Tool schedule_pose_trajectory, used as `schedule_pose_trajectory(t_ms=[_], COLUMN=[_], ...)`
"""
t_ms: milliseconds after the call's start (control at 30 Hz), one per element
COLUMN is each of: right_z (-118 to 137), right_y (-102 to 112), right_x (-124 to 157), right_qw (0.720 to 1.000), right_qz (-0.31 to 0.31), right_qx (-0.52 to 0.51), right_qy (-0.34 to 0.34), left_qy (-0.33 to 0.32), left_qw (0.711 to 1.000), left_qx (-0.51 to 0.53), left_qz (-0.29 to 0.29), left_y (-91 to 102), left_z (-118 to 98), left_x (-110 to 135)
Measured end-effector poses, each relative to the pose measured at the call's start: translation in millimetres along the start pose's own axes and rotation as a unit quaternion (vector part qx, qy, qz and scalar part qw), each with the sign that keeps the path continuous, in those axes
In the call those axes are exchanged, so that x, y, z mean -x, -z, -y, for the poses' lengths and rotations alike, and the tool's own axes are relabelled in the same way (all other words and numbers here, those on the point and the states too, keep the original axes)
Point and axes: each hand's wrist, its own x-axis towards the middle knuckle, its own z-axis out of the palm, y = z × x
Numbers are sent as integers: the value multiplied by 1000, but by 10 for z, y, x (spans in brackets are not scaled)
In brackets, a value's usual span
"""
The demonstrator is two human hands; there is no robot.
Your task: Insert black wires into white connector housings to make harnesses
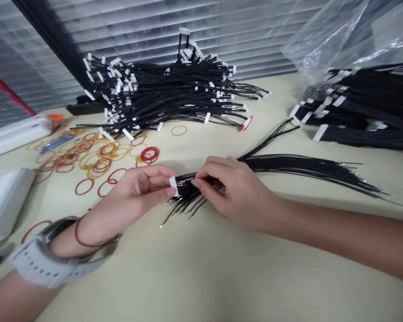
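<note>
Between the thumb and fingers of my left hand point(144, 188) is a white plastic connector housing point(174, 186), held upright above the table. My right hand point(235, 188) pinches black wires point(192, 185) just right of the housing. Some metal wire tips lie at the housing's open side; whether they are inside it I cannot tell. Below and beside my fingers a loose bundle of black wires point(302, 166) runs across the table, its bare metal tips fanned out at both ends. The part under my right hand is hidden.
A big heap of black cables point(181, 94) with white connectors lies at the back, by the blinds. Red and yellow rubber bands point(102, 156) are scattered at left near white cases point(6, 201). More black cables point(372, 107) lie at right beneath a clear plastic bag point(342, 40).
</note>
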Motion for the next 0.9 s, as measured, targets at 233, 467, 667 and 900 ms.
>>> schedule_pose_trajectory(t_ms=[233,467,667,900], right_z=[7,11,34,38], right_y=[4,12,44,59], right_x=[8,-2,-19,-25], right_qw=[1000,998,992,985], right_qz=[5,12,24,42], right_qx=[11,-44,-88,-129], right_qy=[-9,-39,-86,-108], left_qy=[1,14,19,-2], left_qw=[1000,1000,999,1000], left_qx=[8,7,15,2], left_qz=[-6,-14,-22,-16], left_y=[5,-16,-48,-40], left_z=[13,-24,-48,-37], left_x=[-2,3,3,3])
